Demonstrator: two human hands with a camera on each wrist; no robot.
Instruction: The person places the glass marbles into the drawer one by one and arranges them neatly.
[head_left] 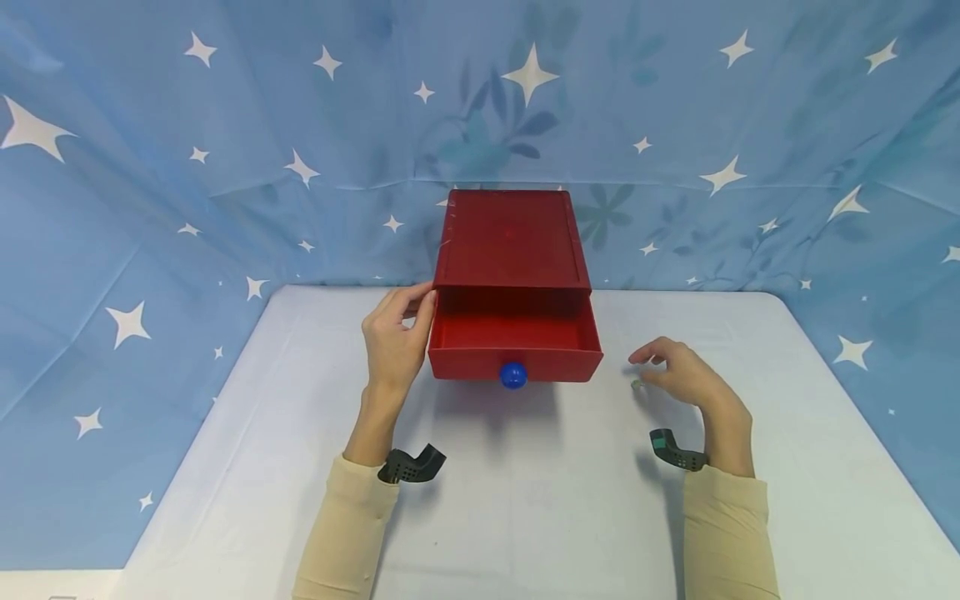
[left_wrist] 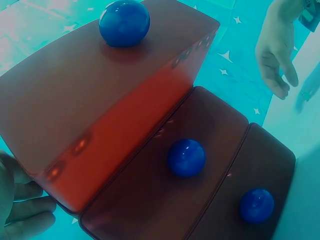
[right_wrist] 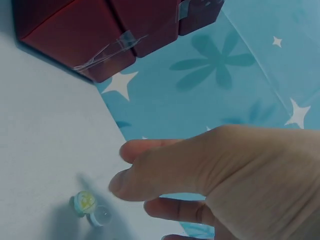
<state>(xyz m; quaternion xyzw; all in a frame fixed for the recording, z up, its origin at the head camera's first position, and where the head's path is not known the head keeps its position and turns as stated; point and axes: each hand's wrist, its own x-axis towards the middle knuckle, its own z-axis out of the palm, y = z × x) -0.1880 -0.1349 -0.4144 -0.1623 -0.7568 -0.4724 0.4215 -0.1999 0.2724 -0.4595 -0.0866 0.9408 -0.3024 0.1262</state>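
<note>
A red drawer cabinet (head_left: 513,237) stands on the white table, its top drawer (head_left: 517,331) pulled out with a bare interior and a blue knob (head_left: 513,375) on the front. My left hand (head_left: 397,337) rests its fingertips against the cabinet's left side, where several of its fingers (left_wrist: 32,205) show beside the corner. To the right, my right hand (head_left: 678,371) hovers with loosely bent fingers, holding nothing. Close by its thumb lies a small item on the table, with a yellow-patterned round piece (right_wrist: 86,203) beside a clear round piece (right_wrist: 101,216).
Two lower drawers, pushed in, carry blue knobs (left_wrist: 186,158) of their own. Clear tape (right_wrist: 127,39) crosses the cabinet's side. A blue cloth (head_left: 352,125) with white stars hangs behind the white table (head_left: 510,517). Black wrist mounts (head_left: 412,464) sit on both arms.
</note>
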